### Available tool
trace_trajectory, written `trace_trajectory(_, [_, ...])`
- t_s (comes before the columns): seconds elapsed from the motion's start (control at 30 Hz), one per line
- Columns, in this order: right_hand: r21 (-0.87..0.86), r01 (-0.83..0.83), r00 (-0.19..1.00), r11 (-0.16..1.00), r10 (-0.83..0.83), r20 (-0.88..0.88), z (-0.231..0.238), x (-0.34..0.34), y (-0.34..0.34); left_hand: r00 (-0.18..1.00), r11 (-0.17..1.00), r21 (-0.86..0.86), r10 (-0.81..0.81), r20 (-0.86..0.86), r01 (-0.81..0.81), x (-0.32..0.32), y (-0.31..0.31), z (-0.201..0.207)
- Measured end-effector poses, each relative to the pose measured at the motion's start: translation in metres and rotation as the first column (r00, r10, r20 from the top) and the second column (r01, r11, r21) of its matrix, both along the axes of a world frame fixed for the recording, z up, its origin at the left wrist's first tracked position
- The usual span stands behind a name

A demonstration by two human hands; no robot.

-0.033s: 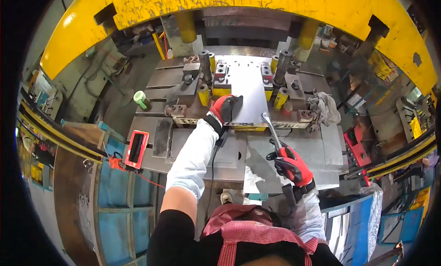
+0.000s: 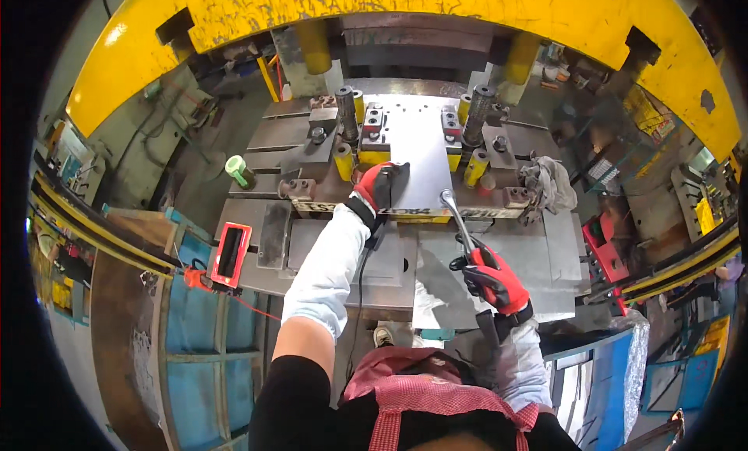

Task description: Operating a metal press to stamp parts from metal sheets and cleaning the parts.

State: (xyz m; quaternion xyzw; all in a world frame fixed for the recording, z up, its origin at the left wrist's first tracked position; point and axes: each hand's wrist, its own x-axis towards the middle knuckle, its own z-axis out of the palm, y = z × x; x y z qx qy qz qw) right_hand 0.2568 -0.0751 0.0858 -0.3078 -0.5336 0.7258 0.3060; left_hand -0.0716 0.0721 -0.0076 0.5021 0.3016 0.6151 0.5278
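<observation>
A bright, narrow metal sheet (image 2: 425, 159) lies across the lower die of a press, between the guide posts. My left hand (image 2: 379, 188), in a red and black glove, is closed at the sheet's left edge near its front; the fingertips are partly hidden. My right hand (image 2: 495, 280), gloved alike, is wrapped round a long silver metal tool (image 2: 461, 227) with a rounded head. That head is at the sheet's front right corner; whether it touches the sheet, I cannot tell. Larger flat metal sheets (image 2: 530, 256) lie on the table under my right hand.
Dark guide posts (image 2: 476, 116) and yellow cylinders (image 2: 344, 161) flank the die. Above arches a yellow press frame (image 2: 413, 1). A green-lidded container (image 2: 238, 169) and a red-framed device (image 2: 229, 254) stand left. A grey rag (image 2: 552, 184) lies right, with a red holder (image 2: 605, 248) beyond.
</observation>
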Motion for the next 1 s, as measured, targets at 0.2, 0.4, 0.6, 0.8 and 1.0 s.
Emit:
trace_trajectory(0.2, [-0.109, -0.002, 1.0, 0.994, 0.001, -0.01, -0.001, -0.001, 0.017, 0.87, 0.953, -0.23, -0.06, 0.489, 0.195, 0.041, -0.042, 0.02])
trace_trajectory(0.4, [-0.097, 0.031, 0.999, 0.995, -0.035, -0.037, 0.005, -0.009, 0.012, 0.64, 0.907, -0.149, -0.155, 0.753, 0.394, 0.094, -0.08, 0.029])
trace_trajectory(0.6, [-0.163, 0.044, 0.999, 0.986, -0.039, 0.034, 0.022, -0.004, 0.018, 0.785, 0.952, -0.299, 0.235, 0.573, -0.067, 0.109, -0.073, 0.043])
trace_trajectory(0.8, [-0.092, 0.168, 0.986, 0.982, -0.167, 0.018, -0.007, 0.029, -0.001, 0.691, 0.952, -0.3, 0.176, 0.701, 0.062, 0.102, -0.067, 0.038])
trace_trajectory(1.0, [-0.124, 0.585, 0.811, 0.802, -0.582, 0.061, -0.128, 0.12, -0.02, 0.743, 0.944, -0.323, 0.259, 0.616, -0.062, 0.107, -0.059, 0.033])
